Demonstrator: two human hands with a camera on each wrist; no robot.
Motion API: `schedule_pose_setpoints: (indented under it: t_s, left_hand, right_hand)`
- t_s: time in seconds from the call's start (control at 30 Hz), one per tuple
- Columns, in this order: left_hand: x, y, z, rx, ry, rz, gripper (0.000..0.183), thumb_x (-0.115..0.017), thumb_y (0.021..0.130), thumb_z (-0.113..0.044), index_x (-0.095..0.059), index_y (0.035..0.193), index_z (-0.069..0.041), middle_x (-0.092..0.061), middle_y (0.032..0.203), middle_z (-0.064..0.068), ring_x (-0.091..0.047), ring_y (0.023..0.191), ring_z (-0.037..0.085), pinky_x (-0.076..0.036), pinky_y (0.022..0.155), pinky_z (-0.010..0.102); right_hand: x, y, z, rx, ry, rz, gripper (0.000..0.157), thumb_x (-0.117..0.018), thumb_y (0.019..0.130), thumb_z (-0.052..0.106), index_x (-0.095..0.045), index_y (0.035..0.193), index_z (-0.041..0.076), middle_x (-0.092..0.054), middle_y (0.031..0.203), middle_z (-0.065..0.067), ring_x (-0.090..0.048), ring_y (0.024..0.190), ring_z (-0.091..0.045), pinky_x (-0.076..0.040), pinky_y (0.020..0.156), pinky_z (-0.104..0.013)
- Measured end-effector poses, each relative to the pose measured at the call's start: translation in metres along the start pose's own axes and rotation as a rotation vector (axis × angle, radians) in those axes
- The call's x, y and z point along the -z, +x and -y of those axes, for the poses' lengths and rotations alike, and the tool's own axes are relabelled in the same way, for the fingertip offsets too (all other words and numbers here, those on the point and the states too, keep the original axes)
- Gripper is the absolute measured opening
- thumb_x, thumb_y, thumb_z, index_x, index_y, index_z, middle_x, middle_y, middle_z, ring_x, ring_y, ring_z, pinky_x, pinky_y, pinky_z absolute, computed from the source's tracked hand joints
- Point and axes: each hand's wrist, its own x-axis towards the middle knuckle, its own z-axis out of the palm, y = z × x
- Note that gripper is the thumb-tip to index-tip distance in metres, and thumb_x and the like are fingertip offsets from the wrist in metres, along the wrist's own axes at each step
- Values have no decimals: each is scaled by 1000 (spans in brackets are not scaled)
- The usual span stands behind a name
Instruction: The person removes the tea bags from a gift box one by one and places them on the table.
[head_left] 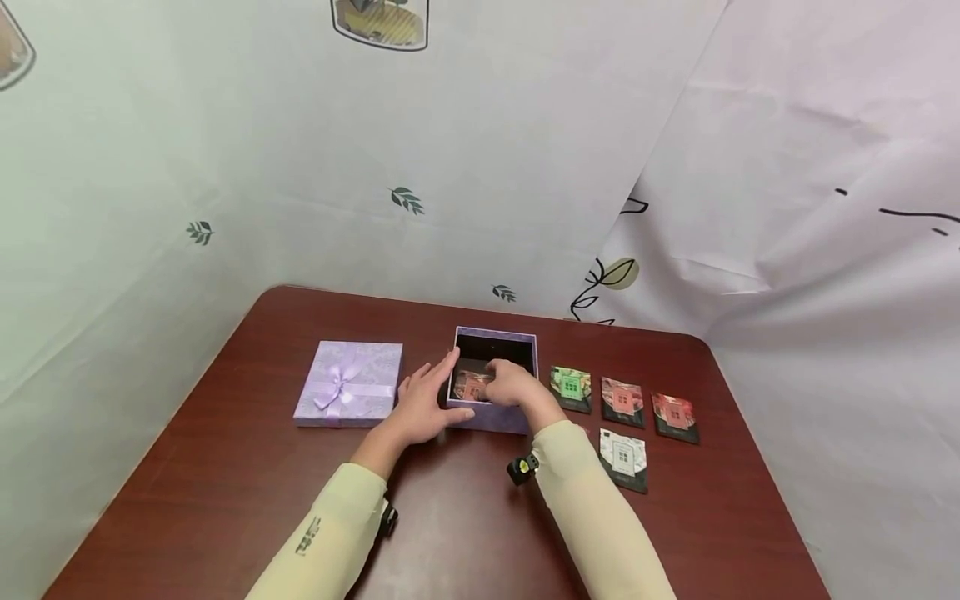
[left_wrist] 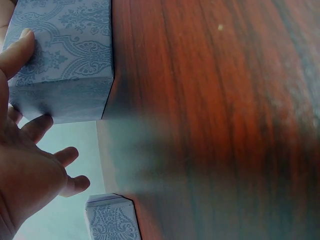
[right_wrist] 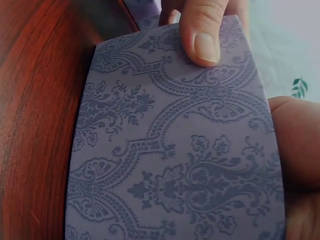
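Observation:
An open purple patterned box (head_left: 491,418) stands at the middle of the table. My left hand (head_left: 423,407) is at its near left corner, the thumb on the front wall and the index finger along the left side. In the left wrist view the other fingers of the left hand (left_wrist: 30,170) spread away from the box. My right hand (head_left: 513,385) reaches into the box over its right side, fingers curled at the right edge of a dark packet with a red label (head_left: 471,387). The right wrist view shows the box's outer wall (right_wrist: 175,135), which hides the fingertips inside.
A purple lid with a ribbon bow (head_left: 348,383) lies left of the box. To the right lie a green packet (head_left: 571,388), two red packets (head_left: 622,402) and a white packet (head_left: 623,458). Another reddish packet shows partly beside the right sleeve (head_left: 588,500). A pale curtain hangs behind.

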Motion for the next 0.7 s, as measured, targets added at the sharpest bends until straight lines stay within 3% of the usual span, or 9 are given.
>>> schedule_pose_setpoints:
  t_s: [0.3,0.7]
  left_hand:
    - [2,1,1,1,19,-1,102,-80,84,-43,-17,162,-23,-26,162,1,-21,143,47,-11,107,72]
    - [-2,-2,3,13,7,11,103,-79,84,-45,-15,162,-26,-24,163,-1,-19,144,46,-11,108,70]
  right_hand:
    - [0,11,1,-9,-10,70,58,-64,92,14,-47,145,-3,-54,138,-19,-55,120,-30,-44,99,-46]
    - [-4,14,-2,-31,52,40,58,-69,89,15,-51,141,-2,-55,136,-19,-56,113,-29,-46,95,-48]
